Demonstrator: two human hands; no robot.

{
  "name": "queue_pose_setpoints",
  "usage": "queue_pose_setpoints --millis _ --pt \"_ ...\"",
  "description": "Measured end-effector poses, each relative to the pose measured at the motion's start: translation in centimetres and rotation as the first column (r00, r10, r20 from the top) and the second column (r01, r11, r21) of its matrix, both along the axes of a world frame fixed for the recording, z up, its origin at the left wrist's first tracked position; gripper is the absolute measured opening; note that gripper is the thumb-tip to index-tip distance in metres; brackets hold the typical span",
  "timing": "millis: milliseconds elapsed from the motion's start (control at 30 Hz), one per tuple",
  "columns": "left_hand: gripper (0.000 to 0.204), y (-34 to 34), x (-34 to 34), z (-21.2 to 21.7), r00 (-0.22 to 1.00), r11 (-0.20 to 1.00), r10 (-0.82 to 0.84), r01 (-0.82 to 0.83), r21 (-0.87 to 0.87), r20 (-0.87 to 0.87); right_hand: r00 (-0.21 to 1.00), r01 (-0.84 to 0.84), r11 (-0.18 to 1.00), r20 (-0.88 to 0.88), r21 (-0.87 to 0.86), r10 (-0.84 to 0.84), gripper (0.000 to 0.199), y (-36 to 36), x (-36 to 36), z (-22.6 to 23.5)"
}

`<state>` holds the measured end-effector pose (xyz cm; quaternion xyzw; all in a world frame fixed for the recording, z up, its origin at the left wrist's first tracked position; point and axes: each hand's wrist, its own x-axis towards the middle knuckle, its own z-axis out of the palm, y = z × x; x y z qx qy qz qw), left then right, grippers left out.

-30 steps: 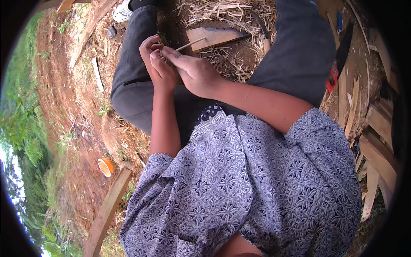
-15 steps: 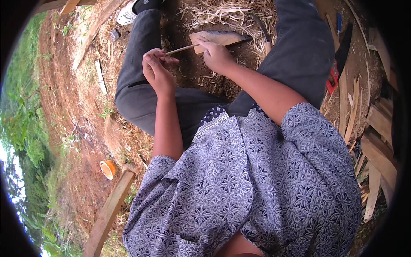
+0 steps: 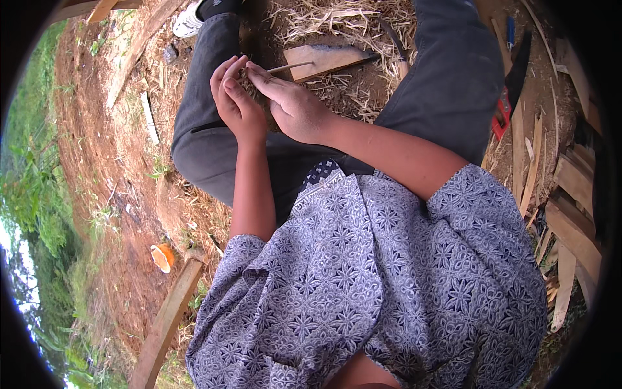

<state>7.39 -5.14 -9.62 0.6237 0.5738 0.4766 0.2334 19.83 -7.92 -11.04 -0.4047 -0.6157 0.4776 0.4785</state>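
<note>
"Looking down, what comes nearest?"

"A blue-and-white patterned shirt (image 3: 324, 259), then two bare forearms (image 3: 395, 152) reaching to hands that meet above dark trousers (image 3: 447, 78)."

"How are the hands set?"

"The left hand (image 3: 241, 110) is cupped, its fingers bent upward. The right hand (image 3: 299, 113) lies almost flat, fingertips slanting toward the left one's fingers, so the space between them is narrow."

"Holding anything?"

"A thin pale stick (image 3: 289, 67) pokes out from between them, pointing right. Its near end is hidden by the fingers, so I cannot tell which hand is closed on it."

"Where is its free tip?"

"Over a wedge-shaped board (image 3: 334, 58) with a darkened edge, on the ground between the legs. Whether stick and board touch, I can't tell."

"What's around the board?"

"Pale shavings (image 3: 330, 23) strewn beyond it, and a curved knife (image 3: 403, 67) with a light handle near its right end, close to the right leg."

"Farther out?"

"Past that leg, a saw (image 3: 516, 78) with a red handle and dark blade. Off to the left sits an orange container (image 3: 162, 257) on reddish soil (image 3: 123, 201), then green foliage (image 3: 39, 175) along the rim."
</note>
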Motion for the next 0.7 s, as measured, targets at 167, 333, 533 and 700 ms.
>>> queue_pose_setpoints --millis 167,333,533,700 --pt "0.048 1.1 0.2 -0.2 0.973 0.996 0.059 -0.043 0.079 -0.222 0.896 0.200 0.956 0.434 -0.216 -0.089 0.062 0.9 3.2 -8.0" --pt "0.045 0.5 0.2 -0.1 0.948 0.990 0.097 -0.060 0.130 -0.305 1.000 0.013 0.999 -0.016 -0.032 -0.013 0.060 0.4 0.3 1.7" --pt "0.043 0.9 0.3 -0.1 0.931 0.984 0.099 -0.040 0.173 -0.352 0.906 0.134 0.955 0.423 -0.265 -0.010 0.064 0.7 3.2 -5.1" --pt "0.042 0.7 -0.3 -0.3 0.908 0.981 0.177 -0.133 0.139 -0.380 0.992 0.014 0.993 0.126 -0.114 0.000 0.063 0.1 1.9 -2.4"
